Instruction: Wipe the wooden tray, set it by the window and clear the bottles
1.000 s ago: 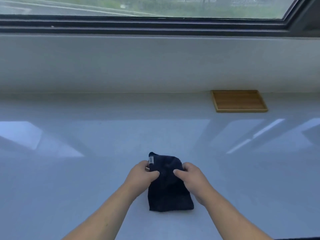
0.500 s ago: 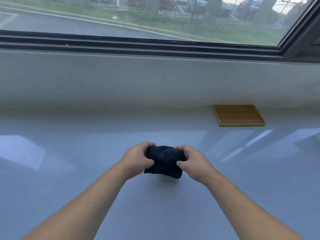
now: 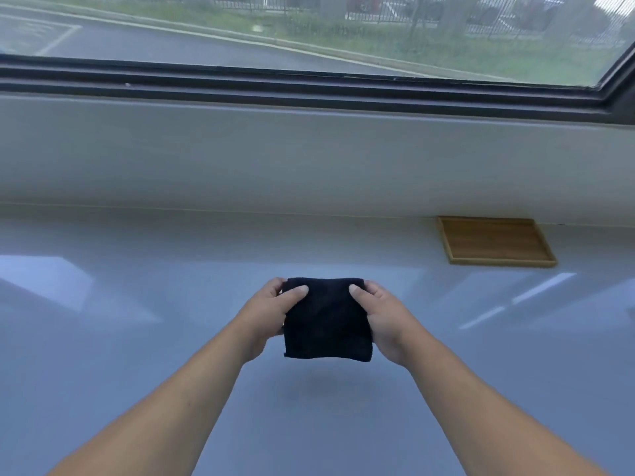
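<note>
A folded dark cloth (image 3: 326, 321) is held just above the pale glossy counter (image 3: 137, 338), casting a faint shadow below. My left hand (image 3: 266, 314) grips its left edge, thumb on top. My right hand (image 3: 381, 317) grips its right edge the same way. The wooden tray (image 3: 494, 240), shallow, rectangular and with nothing in it, lies flat at the back right of the counter, against the wall below the window. No bottles are in view.
A white wall ledge (image 3: 309, 156) rises behind the counter, topped by a dark window frame (image 3: 309, 87). Outside lie a road and grass. Bright window reflections streak the counter surface.
The cloth lay flat on the counter, was bunched up between both hands, and is now lifted and held as a folded square. The view tilted up toward the window.
</note>
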{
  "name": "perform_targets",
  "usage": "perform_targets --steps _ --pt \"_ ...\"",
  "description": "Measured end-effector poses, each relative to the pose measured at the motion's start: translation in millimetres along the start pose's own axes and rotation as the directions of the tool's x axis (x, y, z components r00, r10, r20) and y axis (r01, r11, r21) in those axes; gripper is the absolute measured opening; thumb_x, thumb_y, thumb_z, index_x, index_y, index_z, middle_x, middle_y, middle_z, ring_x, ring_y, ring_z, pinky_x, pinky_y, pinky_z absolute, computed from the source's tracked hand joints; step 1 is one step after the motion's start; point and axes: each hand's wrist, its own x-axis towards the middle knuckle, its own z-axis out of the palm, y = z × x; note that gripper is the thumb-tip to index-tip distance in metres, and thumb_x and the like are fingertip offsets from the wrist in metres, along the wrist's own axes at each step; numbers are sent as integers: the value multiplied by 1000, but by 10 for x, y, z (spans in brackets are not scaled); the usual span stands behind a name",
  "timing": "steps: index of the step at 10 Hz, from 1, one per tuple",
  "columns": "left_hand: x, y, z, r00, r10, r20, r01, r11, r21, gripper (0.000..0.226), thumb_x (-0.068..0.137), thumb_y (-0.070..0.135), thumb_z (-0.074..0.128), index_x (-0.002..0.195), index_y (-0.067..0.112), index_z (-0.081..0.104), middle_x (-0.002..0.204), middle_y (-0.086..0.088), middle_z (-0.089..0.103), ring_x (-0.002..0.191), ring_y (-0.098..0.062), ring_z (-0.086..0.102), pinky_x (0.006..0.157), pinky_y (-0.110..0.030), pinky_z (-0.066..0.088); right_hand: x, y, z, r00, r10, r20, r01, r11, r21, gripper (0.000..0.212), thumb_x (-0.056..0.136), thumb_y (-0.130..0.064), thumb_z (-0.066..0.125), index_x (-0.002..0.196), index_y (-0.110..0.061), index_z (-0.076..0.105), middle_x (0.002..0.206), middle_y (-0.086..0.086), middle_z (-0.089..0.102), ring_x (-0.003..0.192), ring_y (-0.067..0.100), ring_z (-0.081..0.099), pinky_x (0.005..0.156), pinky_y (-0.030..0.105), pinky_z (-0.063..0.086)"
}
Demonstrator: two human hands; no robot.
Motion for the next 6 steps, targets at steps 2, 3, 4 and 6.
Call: perform_targets --steps 2,3,4,6 --pt "204 -432 161 979 -87 -184 105 990 93 53 85 16 76 131 28 55 114 -2 73 98 -23 75 91 -48 61 291 323 -113 990 114 -82 -129 971 -202 31 96 -14 62 127 -21 61 112 5 77 98 25 77 91 50 63" --pt "244 -560 216 964 12 -267 77 944 320 62 86 26 75 141 33 47 118 13 63 99 -11 70 80 -34 57 326 464 -127 992 -23 -124 -46 852 -522 50 95 -20 61 143 -25 48 122 -2 67 104 18 69 84 36 59" --pt "231 -654 238 942 209 -261 23 740 673 61 85 43 70 142 36 48 133 16 52 109 -7 59 82 -29 49 299 602 -136 940 -336 -53 127 494 -860 57 96 -31 59 151 -29 44 143 -4 54 128 19 51 97 33 49" --pt "163 -695 240 929 328 -174 -5 480 877 62 92 59 60 146 30 52 151 10 50 135 -14 44 100 -30 45 242 685 -99 950 -292 109 193 280 -940 61 104 -46 46 160 -27 36 164 -1 39 152 22 30 120 34 32"
